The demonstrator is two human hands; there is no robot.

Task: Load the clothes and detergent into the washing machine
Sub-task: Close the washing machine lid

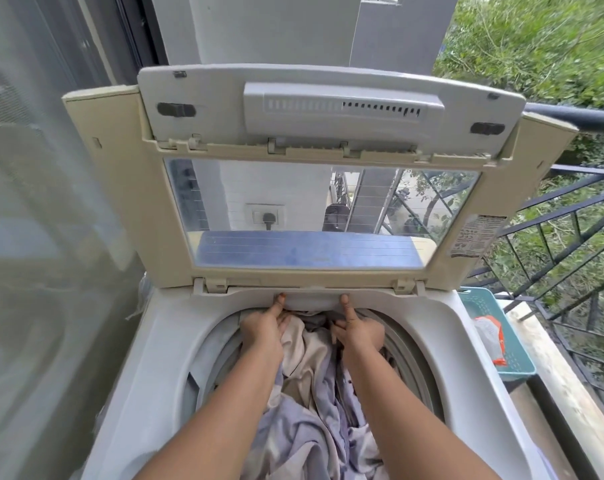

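Drawer (311, 301) ends: left hand (264, 327), right hand (357, 329)

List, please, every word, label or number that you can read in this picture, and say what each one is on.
The sticker on the right frame of the open lid: printed lines and small pictures, too small and blurred to read.
The orange and white packet in the teal basket: its printing is blurred and cannot be read.
No other text shows, so nothing can be quoted.

Left hand (264, 327), right hand (357, 332) on rear panel (311, 301), perhaps detergent drawer.
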